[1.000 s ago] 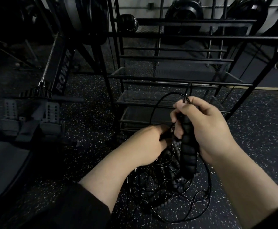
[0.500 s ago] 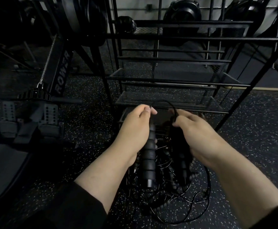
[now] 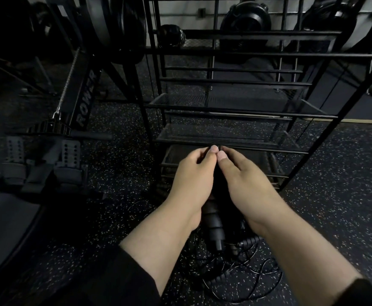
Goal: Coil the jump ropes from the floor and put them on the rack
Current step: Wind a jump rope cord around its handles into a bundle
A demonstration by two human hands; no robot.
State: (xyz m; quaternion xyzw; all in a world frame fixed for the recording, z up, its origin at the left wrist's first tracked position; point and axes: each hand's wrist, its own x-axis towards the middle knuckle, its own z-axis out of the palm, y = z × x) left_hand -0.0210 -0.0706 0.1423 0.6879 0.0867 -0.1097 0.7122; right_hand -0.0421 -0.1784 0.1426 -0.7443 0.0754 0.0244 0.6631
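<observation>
Half a second ago apart, the left hand [image 3: 192, 173] and right hand [image 3: 244, 175] now close together around both handles [image 3: 212, 224], thumbs touching; rope [image 3: 246, 277] tangled at 6 o'clock, rack [image 3: 224, 140] at 12. Coiling can begin.

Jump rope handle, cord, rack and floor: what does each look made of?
Handle: matte black foam or rubber, judging by its ribbed, unglossy segments. Cord: thin and slightly shiny, probably plastic-coated cable. Rack: black painted metal, with straight bars and mesh shelves. Floor: dark rubber matting, going by the pale speckles. Both hands, left and right, grip the handles together.
</observation>
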